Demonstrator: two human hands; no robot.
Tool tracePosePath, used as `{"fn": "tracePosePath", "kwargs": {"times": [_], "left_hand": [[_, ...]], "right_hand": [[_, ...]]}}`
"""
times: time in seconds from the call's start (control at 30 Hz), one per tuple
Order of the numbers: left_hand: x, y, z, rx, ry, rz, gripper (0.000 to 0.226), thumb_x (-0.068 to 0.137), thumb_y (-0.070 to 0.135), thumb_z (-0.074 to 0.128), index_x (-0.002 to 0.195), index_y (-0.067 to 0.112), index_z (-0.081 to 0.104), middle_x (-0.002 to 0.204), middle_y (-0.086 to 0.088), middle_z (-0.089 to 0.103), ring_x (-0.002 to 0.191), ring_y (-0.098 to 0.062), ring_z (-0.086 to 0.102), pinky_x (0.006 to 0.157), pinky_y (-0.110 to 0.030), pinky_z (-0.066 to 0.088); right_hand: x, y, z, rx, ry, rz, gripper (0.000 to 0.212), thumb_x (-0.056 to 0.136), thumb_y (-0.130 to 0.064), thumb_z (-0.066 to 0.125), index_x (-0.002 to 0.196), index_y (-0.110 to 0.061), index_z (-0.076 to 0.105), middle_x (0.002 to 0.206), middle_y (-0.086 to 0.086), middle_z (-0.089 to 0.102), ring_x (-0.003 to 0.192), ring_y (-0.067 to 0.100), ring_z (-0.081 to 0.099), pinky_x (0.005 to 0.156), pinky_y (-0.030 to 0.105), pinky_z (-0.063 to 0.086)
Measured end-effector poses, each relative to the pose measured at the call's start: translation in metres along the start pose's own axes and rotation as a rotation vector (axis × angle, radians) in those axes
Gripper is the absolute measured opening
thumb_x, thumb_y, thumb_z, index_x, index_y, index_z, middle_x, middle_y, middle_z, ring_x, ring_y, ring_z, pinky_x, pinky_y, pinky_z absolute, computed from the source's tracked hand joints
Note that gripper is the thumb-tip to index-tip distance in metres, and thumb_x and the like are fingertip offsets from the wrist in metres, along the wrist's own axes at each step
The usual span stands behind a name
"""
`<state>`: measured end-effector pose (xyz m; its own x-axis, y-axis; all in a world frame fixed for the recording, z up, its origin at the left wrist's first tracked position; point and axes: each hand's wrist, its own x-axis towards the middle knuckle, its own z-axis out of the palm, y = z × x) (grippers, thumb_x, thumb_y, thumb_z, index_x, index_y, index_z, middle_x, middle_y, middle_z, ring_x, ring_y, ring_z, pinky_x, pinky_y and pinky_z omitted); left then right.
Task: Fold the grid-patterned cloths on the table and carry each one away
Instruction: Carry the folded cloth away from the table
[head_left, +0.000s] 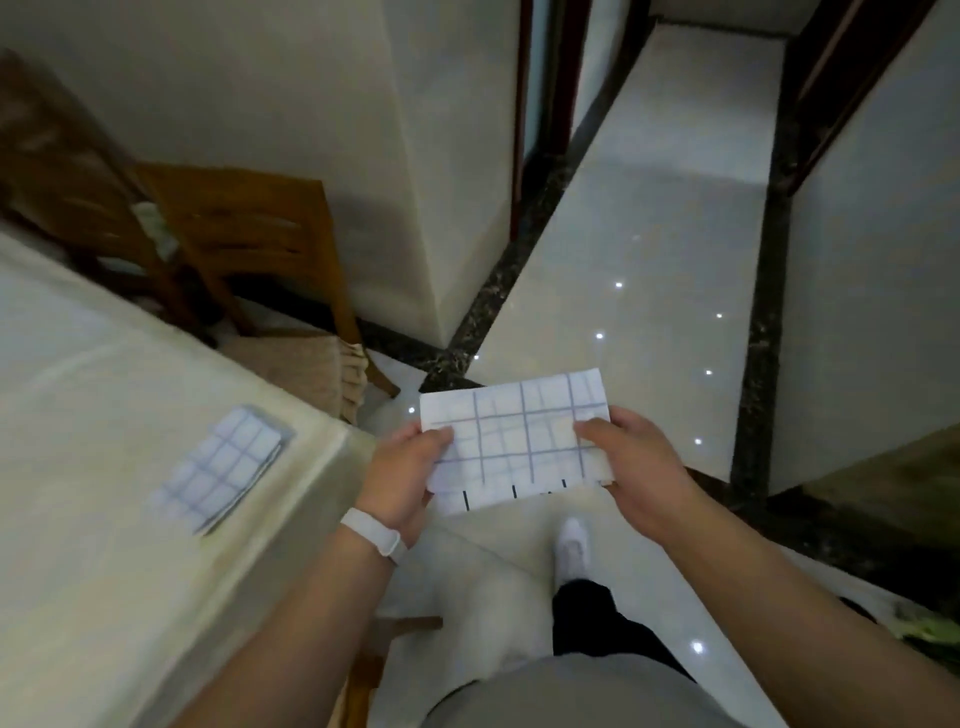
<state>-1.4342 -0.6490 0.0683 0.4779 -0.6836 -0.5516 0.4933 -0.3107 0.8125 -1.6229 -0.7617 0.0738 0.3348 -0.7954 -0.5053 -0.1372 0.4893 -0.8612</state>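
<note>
A folded white cloth with a blue-grey grid (519, 439) is held flat in the air over the floor, right of the table. My left hand (402, 475), with a white wristband, grips its left edge, thumb on top. Its right edge is pinched by my right hand (636, 467). A second folded grid cloth (221, 467) lies on the pale table (104, 389), near the table's right corner and apart from both hands.
Two wooden chairs (244, 244) stand at the table's far side, one with a beige cushion. A white wall corner (441, 208) juts ahead. A glossy tiled corridor (649, 234) with dark borders runs forward. My white shoe (571, 545) is below the cloth.
</note>
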Motion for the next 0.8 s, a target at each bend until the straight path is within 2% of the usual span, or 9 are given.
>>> {"fn": "tracePosePath", "kwargs": {"times": [0.2,0.3,0.37,0.5,0.63,0.8], "left_hand": [[0.036,0.016,-0.015,-0.118,0.225,-0.020,0.024,0.090,0.010,0.057,0.112,0.003,0.063,0.104,-0.021,0.070,0.096,-0.041,0.066,0.085,-0.060,0.051],[0.056,0.029,-0.019,-0.193,0.330,-0.016,0.041,0.078,0.018,0.067,0.117,0.005,0.062,0.111,-0.022,0.067,0.102,-0.043,0.063,0.088,-0.066,0.047],[0.067,0.036,-0.021,-0.228,0.366,-0.017,0.049,0.074,0.022,0.068,0.119,0.007,0.061,0.115,-0.021,0.066,0.104,-0.043,0.063,0.090,-0.066,0.046],[0.079,0.058,-0.022,-0.259,0.532,0.025,0.036,0.084,0.019,0.064,0.117,0.006,0.062,0.111,-0.019,0.068,0.101,-0.040,0.065,0.088,-0.063,0.048],[0.077,0.068,-0.026,-0.319,0.675,0.073,0.016,0.091,0.012,0.057,0.103,0.007,0.066,0.098,-0.015,0.073,0.088,-0.032,0.070,0.079,-0.049,0.056],[0.060,0.068,-0.043,-0.399,0.842,0.072,0.010,0.090,0.010,0.059,0.097,0.007,0.065,0.104,-0.021,0.069,0.089,-0.036,0.068,0.082,-0.056,0.054]], "right_hand": [[0.074,-0.025,0.038,-0.110,-0.173,0.054,0.012,0.087,-0.011,0.062,0.093,-0.010,0.072,0.097,0.013,0.074,0.098,0.037,0.068,0.088,0.050,0.053],[0.114,-0.046,0.058,-0.164,-0.280,0.068,0.018,0.080,-0.018,0.066,0.094,-0.008,0.071,0.099,0.017,0.073,0.101,0.041,0.065,0.082,0.046,0.052],[0.134,-0.061,0.070,-0.212,-0.361,0.062,0.011,0.088,-0.013,0.062,0.095,-0.011,0.070,0.098,0.014,0.072,0.099,0.036,0.066,0.082,0.043,0.053],[0.171,-0.085,0.098,-0.301,-0.548,0.074,0.013,0.093,-0.010,0.057,0.097,-0.016,0.068,0.101,0.010,0.071,0.098,0.028,0.066,0.089,0.047,0.054],[0.192,-0.094,0.132,-0.384,-0.680,0.090,0.012,0.093,-0.012,0.057,0.096,-0.019,0.067,0.104,0.008,0.071,0.099,0.024,0.066,0.091,0.047,0.055],[0.194,-0.088,0.172,-0.481,-0.825,0.120,0.011,0.093,-0.012,0.058,0.094,-0.017,0.068,0.101,0.006,0.073,0.097,0.025,0.068,0.090,0.051,0.055]]}}
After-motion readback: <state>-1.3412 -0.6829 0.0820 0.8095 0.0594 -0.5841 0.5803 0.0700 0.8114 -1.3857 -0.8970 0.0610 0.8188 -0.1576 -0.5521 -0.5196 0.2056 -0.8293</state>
